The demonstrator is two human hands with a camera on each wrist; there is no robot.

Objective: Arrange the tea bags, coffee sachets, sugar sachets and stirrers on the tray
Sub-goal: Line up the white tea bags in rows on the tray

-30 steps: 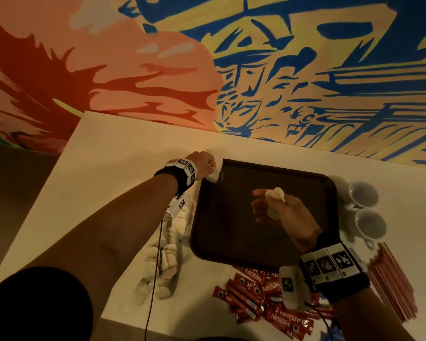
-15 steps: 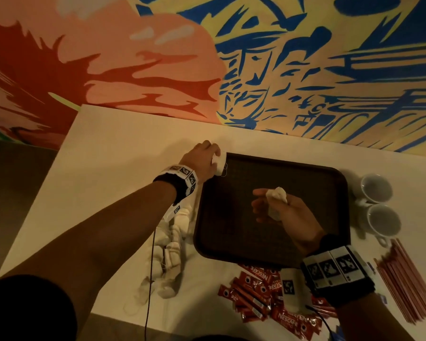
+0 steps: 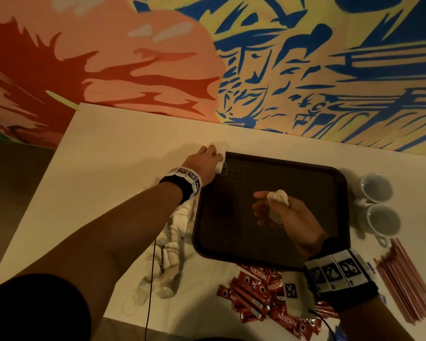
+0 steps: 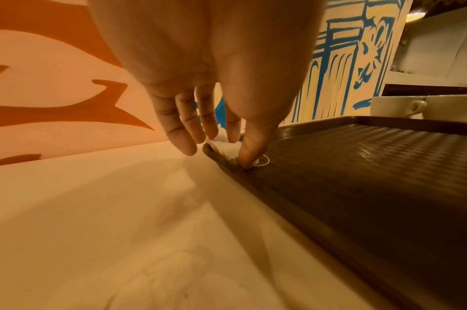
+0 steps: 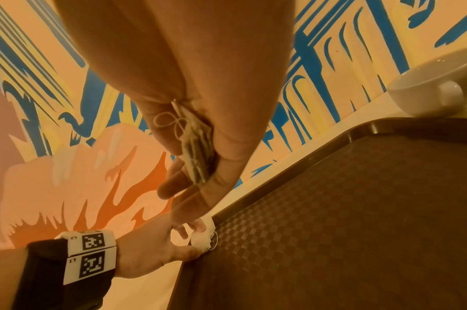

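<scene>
my left hand has moved up the tray edge to its far left corner and pinches one tea bag down there, while my right hand stays hovering mid-tray gripping the spare tea bags, so placement begins.

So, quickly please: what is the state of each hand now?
Left hand: pinching a tea bag at the tray's far left corner.
Right hand: holding several tea bags above the tray.
</scene>
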